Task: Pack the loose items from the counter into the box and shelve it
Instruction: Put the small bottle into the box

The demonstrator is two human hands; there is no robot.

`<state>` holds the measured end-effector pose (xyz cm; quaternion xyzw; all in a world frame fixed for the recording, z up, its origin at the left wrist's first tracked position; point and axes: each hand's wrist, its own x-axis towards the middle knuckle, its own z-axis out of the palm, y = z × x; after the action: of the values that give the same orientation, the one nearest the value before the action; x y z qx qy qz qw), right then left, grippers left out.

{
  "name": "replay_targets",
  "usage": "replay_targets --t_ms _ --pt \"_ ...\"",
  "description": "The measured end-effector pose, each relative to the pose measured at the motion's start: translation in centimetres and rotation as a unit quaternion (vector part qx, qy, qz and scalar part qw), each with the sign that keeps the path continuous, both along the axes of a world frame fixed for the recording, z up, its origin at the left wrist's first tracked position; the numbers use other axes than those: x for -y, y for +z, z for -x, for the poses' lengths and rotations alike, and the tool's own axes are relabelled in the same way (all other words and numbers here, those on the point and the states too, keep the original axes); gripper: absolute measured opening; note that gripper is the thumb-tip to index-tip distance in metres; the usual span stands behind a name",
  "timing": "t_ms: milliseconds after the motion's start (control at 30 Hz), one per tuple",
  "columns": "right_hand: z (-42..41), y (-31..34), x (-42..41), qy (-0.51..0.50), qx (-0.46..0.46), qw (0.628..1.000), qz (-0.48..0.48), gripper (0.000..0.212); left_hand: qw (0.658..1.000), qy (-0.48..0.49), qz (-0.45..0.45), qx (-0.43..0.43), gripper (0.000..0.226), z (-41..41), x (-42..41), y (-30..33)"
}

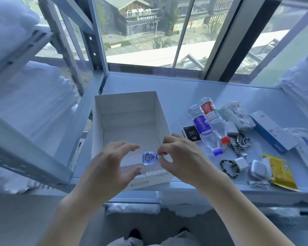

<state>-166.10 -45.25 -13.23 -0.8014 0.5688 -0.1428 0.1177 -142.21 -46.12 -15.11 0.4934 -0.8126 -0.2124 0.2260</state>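
right hand pinches a small clear blue-printed plastic packet over the near edge of the open white cardboard box; left hand hovers open, just left of it. best lowered well inside before letting go, so it doesn't catch the rim.

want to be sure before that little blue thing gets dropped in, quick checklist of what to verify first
1. Right hand pinches the small blue item: ok.
2. Item is over the open white box: ok.
3. Box interior looks free of other things: ok.
4. Left hand open, holding nothing, beside the item: ok.
5. What the item is, fragile or not: cannot tell.
6. Bottles and other loose items remain on the counter: not ok.
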Motion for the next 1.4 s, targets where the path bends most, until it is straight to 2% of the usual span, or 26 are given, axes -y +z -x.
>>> replay_targets --t_ms 200,333,433,700,867,1000,1100,1200,1400 --pt "-0.3 -0.2 -3.5 -0.010 -0.008 0.999 -0.033 0.019 0.999 -0.044 -0.024 0.002 0.054 -1.1 -2.4 -0.2" --pt "-0.1 -0.1 -3.5 -0.003 -0.040 0.999 -0.025 0.020 1.000 -0.027 -0.001 -0.011 0.038 -1.5 -2.3 0.1" --pt "-0.5 0.0 -2.5 0.011 -0.097 0.995 -0.014 0.020 1.000 0.006 0.023 -0.010 0.027 -1.7 -1.7 0.6" --pt "-2.1 -0.1 -0.7 0.054 -0.281 0.958 -0.026 0.023 0.999 0.004 0.033 -0.018 0.026 -1.6 -1.9 0.3" --pt "-2.8 -0.3 0.3 0.061 -0.340 0.938 -0.038 0.023 0.999 0.004 0.041 -0.003 0.025 -1.5 -2.1 0.2" --pt "-2.9 -0.4 0.7 0.056 -0.346 0.935 -0.059 0.023 0.999 0.002 0.044 -0.006 0.025 -1.6 -2.0 0.0" --pt "-2.5 -0.8 0.5 0.047 -0.322 0.940 -0.101 0.015 0.999 0.005 0.044 -0.009 0.024 -1.7 -2.1 0.0" --pt "-2.4 -1.7 0.3 0.035 -0.304 0.947 -0.102 0.029 0.999 0.004 0.046 -0.006 0.024 -1.7 -2.1 0.0" --pt "-1.7 -1.8 0.4 0.006 -0.242 0.966 -0.094 0.026 0.999 -0.002 0.040 0.004 0.024 -1.7 -2.0 -0.2"
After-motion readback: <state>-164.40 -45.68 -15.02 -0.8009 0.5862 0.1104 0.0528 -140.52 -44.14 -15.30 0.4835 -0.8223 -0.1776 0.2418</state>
